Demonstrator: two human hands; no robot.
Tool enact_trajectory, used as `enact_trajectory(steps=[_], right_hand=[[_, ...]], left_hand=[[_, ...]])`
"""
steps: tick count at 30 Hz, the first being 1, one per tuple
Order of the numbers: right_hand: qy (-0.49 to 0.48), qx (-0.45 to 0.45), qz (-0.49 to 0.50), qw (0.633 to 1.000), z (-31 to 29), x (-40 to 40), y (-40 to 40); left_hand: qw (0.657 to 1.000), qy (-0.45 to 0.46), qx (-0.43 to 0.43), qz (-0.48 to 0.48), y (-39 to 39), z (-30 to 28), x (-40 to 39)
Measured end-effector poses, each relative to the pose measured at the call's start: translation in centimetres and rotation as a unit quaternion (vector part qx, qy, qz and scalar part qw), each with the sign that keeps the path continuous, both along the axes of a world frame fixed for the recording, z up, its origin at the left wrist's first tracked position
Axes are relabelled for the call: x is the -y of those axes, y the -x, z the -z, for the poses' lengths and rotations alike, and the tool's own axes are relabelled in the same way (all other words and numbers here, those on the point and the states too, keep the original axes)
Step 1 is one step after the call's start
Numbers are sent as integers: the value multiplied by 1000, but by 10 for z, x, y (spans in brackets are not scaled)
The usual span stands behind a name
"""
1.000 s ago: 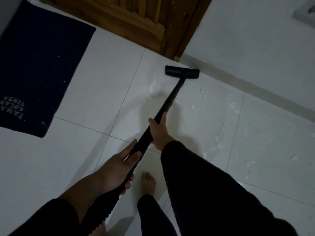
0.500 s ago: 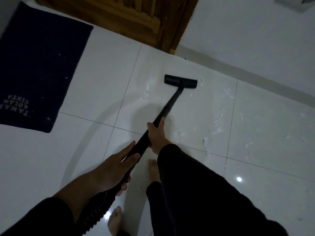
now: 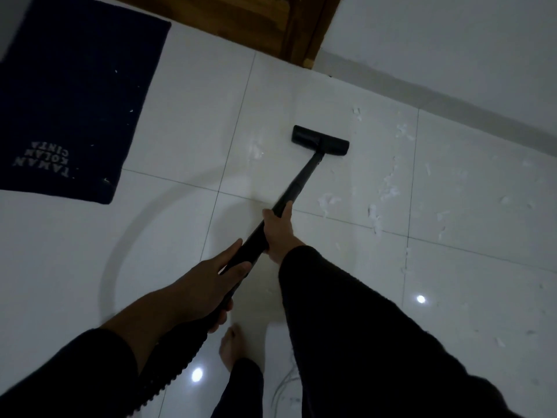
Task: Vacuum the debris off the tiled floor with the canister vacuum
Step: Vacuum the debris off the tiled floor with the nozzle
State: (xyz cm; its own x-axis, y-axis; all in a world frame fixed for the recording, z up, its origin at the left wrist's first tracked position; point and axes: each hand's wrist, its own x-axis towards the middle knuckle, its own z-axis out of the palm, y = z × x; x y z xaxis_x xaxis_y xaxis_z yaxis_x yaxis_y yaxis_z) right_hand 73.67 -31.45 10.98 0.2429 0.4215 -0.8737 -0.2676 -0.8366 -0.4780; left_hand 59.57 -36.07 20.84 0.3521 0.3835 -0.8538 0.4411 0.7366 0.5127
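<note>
A black vacuum wand [image 3: 297, 184] slants up from the bottom left to a flat black floor head [image 3: 320, 144] resting on the white tiled floor [image 3: 180, 116]. My right hand [image 3: 278, 232] grips the wand at mid-length. My left hand [image 3: 208, 289] holds the wand lower down, where the ribbed black hose [image 3: 168, 366] joins it. White paper-like debris [image 3: 375, 220] lies scattered right of the wand and head, with a small patch [image 3: 256, 149] just left of the head. The canister is out of view.
A dark blue doormat [image 3: 72, 98] with white lettering lies at the upper left. A wooden door [image 3: 271, 22] and its frame stand at the top, next to a white wall [image 3: 452, 40] with a grey skirting. My bare foot [image 3: 232, 348] stands below the hands.
The floor head has been drawn back from the door and wall toward me, across the tile. Both hands keep their hold on the wand, and I have stepped back.
</note>
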Motion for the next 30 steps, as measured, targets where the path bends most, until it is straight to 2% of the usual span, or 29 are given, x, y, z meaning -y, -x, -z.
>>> enact_trajectory(steps=[11,14,18,21,30], right_hand=[[33,0,-24,999,-5,42,9],[26,-7,-12,1000,-8,59,7],[7,1,-48,999,-14,88,2],[31,-16,-24,999,-19,108,1],[35,-25,-64,997,-30,154,11]], left_hand=[[1000,15,5,-4,10,5,44],[1000,10,-1,1,9,2,59],[1000,26,-2,-17,4,-6,86],[999,29,-6,-13,3,-14,107],[999,21,-36,-35,5,-25,162]])
